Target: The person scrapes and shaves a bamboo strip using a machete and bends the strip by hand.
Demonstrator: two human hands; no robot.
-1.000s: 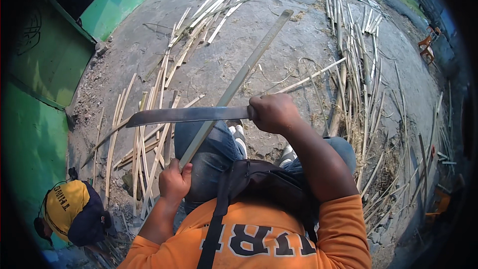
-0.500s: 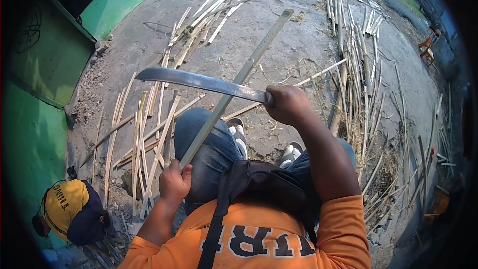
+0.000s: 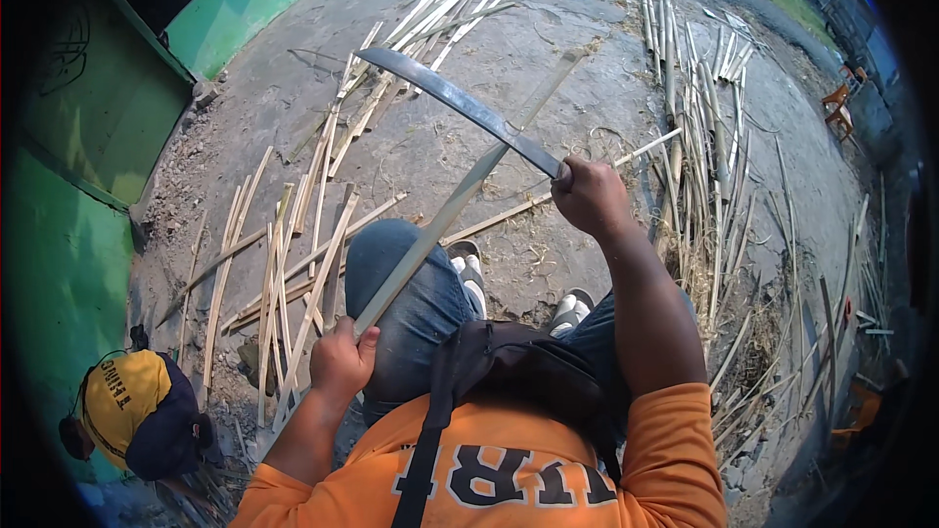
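Observation:
My left hand (image 3: pixel 341 360) grips the near end of a long bamboo strip (image 3: pixel 460 198) that rests across my left knee and points away toward the upper right. My right hand (image 3: pixel 590 198) holds the handle of a long curved machete (image 3: pixel 455 103), raised above the strip with the blade pointing up and to the left. The blade is lifted off the strip. I am seated in jeans and an orange shirt, with a dark bag strap across my chest.
Split bamboo strips lie in piles on the concrete ground at the left (image 3: pixel 284 264), at the top centre (image 3: pixel 430 24) and along the right (image 3: pixel 694 127). Another person in a yellow and navy cap (image 3: pixel 137 411) sits at lower left. A green wall (image 3: pixel 68 186) runs along the left.
My right hand has swung the machete upward: the blade lay roughly level across the strip, and it now points steeply up and to the left. My left hand has stayed on the strip.

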